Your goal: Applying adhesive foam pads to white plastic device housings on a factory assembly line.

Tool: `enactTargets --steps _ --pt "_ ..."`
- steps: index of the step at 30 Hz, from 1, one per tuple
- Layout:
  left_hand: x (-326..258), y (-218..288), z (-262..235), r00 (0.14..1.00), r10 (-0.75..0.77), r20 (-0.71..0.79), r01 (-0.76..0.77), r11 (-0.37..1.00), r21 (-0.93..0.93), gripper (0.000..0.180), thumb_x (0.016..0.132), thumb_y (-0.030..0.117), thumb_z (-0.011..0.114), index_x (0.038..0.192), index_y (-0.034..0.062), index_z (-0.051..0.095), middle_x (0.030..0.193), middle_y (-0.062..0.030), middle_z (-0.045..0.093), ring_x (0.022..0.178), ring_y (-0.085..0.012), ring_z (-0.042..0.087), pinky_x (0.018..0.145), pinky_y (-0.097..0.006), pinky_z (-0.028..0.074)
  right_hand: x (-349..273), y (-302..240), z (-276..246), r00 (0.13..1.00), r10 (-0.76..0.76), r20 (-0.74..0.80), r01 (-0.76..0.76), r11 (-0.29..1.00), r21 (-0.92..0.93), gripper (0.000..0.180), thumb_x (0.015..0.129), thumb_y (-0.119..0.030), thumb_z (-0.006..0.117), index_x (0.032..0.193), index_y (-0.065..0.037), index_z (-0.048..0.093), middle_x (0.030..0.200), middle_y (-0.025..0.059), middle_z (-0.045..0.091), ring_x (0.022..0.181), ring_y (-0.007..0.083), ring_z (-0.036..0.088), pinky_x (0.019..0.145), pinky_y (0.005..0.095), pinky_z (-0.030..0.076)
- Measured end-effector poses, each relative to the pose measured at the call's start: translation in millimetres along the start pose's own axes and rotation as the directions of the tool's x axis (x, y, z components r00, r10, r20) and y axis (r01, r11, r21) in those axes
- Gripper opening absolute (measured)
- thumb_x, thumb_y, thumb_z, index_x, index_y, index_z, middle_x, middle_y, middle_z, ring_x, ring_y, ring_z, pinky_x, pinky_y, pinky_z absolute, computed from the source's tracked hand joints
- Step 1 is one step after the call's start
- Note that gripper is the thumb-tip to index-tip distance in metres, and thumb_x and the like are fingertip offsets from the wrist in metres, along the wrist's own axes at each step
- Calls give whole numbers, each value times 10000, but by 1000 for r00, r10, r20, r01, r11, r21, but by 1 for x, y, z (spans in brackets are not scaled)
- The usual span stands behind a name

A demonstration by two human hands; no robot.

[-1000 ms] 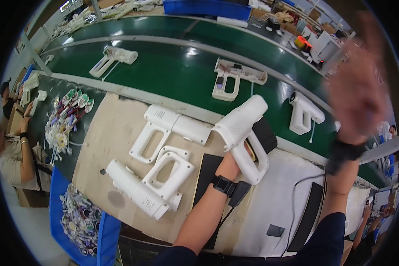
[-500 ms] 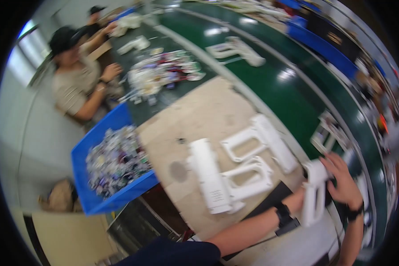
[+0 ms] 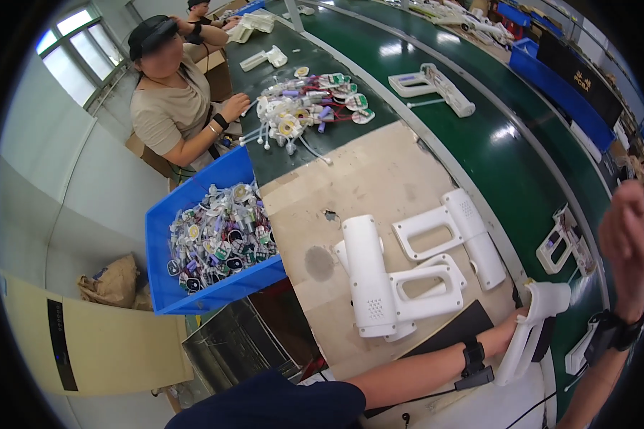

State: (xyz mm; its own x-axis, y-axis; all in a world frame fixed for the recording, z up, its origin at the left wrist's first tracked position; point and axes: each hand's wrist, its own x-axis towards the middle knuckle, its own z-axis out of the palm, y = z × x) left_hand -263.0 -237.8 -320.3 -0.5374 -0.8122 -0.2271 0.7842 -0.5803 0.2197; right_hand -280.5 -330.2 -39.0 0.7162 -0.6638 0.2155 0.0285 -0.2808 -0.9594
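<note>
My left hand (image 3: 508, 332) grips a white plastic handheld-device housing with a loop handle (image 3: 526, 336) at the right end of the board. The housing hides most of its fingers. My right hand (image 3: 626, 229) is raised at the far right, over the conveyor side, blurred and partly cut by the picture's dark rim; its finger pose is unclear. Left of my left hand, more white housings (image 3: 368, 279) lie overlapped on the cardboard-covered board. Another housing (image 3: 472, 232) rests on the board's far right part. A dark flat pad (image 3: 472, 322) sits by my left wrist.
A green conveyor (image 3: 444, 150) runs past the board, carrying open housings (image 3: 436, 89) with parts inside. A blue bin (image 3: 157, 247) of small wired parts stands at left. Beyond it a co-worker (image 3: 172, 107) sits by a pile of wired components (image 3: 293, 111).
My right hand has left the housing and moved up and right. My left hand still has the housing, now tilted more. The co-worker's one hand has risen to the cap.
</note>
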Motion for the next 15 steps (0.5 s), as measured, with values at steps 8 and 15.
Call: enactTargets --steps 8,15 --pt "10 -12 15 980 61 189 -56 998 -33 352 978 417 480 1110 125 624 924 -5 647 763 -133 622 697 -305 527 2 -23 11 994 -27 102 31 999 -39 357 980 -275 530 1223 -16 564 855 -9 548 748 92 563 655 215 446" --pt "13 -19 -9 984 34 177 2 980 -197 249 970 349 564 1067 127 624 908 14 632 762 -103 607 668 -283 517 -7 65 42 968 92 232 128 617 -777 410 731 19 600 1136 -29 640 1024 147 594 1022 316 576 931 380 447"
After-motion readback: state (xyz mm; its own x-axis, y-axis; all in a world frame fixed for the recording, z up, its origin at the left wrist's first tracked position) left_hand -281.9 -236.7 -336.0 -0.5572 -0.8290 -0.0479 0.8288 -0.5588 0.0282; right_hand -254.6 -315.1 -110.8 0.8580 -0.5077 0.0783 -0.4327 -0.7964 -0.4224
